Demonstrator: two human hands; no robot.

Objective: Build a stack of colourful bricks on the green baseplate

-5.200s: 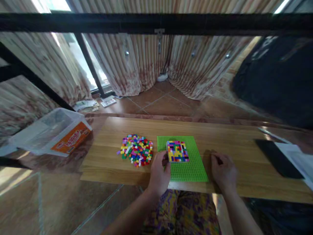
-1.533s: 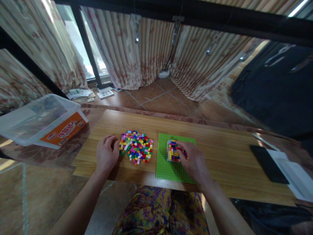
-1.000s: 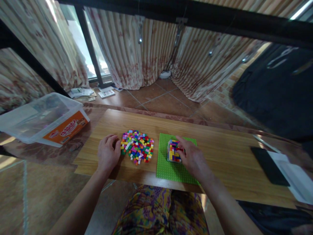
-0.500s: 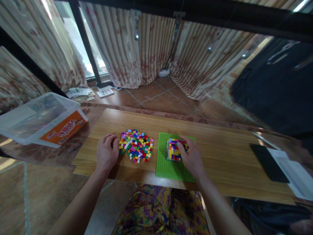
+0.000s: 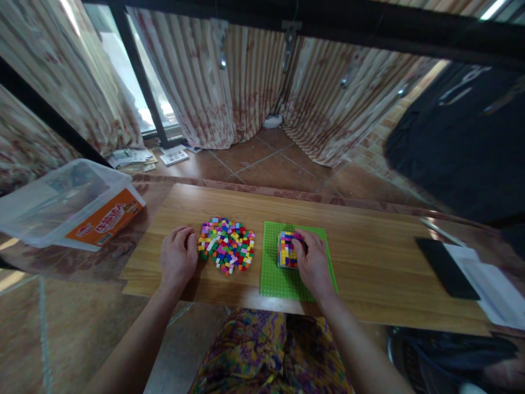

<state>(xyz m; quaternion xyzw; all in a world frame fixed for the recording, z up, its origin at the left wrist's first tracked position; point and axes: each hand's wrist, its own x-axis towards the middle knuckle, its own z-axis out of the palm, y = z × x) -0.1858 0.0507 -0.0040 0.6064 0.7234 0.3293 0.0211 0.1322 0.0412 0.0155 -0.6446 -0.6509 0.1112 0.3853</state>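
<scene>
A low block built of small coloured toy bricks (image 5: 286, 250) stands on a green baseplate (image 5: 270, 282). My right hand (image 5: 314, 265) lies over the right side of this block. Its thumb and fingers are drawn together at the top of the bricks, and whatever sits between the fingertips is hidden. To the left, a loose pile of small multicoloured bricks (image 5: 227, 245) is spread on the wooden table. Beside the pile's left edge rests my left hand (image 5: 179, 256), fingers loosely curved and the thumb apart from them; no brick shows in it.
A clear plastic bin (image 5: 69, 202) with an orange label stands left of the table (image 5: 369, 262). At the table's right end lie a black flat panel (image 5: 447, 268) and white sheets (image 5: 488, 282). Papers (image 5: 130, 157) and curtains (image 5: 205, 82) are beyond the far edge.
My right hand has shifted slightly over the brick block and covers more of its right side. My left hand keeps its place by the pile. The whole view has moved a little.
</scene>
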